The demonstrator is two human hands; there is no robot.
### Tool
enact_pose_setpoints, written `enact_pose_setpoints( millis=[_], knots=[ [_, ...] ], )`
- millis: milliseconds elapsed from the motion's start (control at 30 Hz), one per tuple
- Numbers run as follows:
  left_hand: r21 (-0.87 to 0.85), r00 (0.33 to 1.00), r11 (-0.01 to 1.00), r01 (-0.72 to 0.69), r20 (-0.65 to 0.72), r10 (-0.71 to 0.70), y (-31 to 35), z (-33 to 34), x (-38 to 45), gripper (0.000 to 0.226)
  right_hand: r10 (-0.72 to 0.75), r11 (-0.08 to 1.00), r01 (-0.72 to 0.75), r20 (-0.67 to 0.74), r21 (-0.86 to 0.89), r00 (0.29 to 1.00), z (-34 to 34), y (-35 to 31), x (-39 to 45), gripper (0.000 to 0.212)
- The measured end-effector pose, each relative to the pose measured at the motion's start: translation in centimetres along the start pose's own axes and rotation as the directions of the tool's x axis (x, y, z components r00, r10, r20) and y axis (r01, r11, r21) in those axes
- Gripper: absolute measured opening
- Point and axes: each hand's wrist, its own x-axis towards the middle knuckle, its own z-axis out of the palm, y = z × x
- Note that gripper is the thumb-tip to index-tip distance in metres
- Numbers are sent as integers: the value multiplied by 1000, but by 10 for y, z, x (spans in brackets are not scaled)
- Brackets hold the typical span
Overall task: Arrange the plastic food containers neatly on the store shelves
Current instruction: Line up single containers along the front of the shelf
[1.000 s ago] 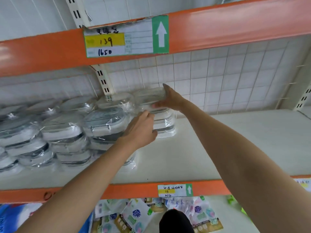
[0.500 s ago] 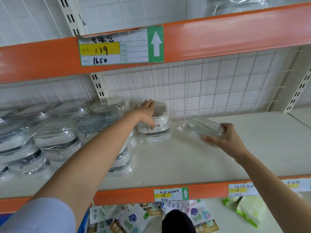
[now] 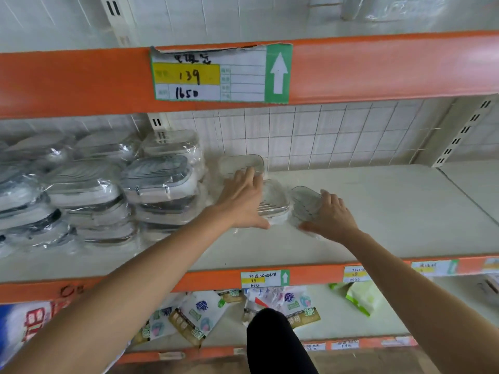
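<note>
Wrapped plastic food containers are stacked in rows on the left half of the white middle shelf. Right of the stacks, one container stands at the back and another lies in front of it. My left hand reaches between these two with fingers straight, touching them. My right hand grips a tilted clear container just right of the front one, its lower edge on or near the shelf.
An orange beam with a price label runs overhead. A white wire grid backs the shelf. The lower shelf holds printed packets and a green pack. A dark shape sits at the bottom centre.
My right hand has brought its container leftward and down to beside the small stack. My left hand has shifted to the containers at the stack's right end, and the small stack looks lower.
</note>
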Motion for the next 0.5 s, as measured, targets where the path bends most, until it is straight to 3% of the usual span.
enact_pose_setpoints(
  millis=[167,333,500],
  knots=[
    [-57,989,997,50,142,-41,11,10,-37,94,-4,999,3,-35,-35,999,-16,-15,-39,89],
    [-132,989,991,1,145,18,27,-20,-83,88,24,998,-24,0,-60,1000,-48,-27,-99,88],
    [-205,982,969,-135,105,159,35,-76,-139,99,41,998,-43,-45,-39,998,-98,-38,-175,91]
  ],
)
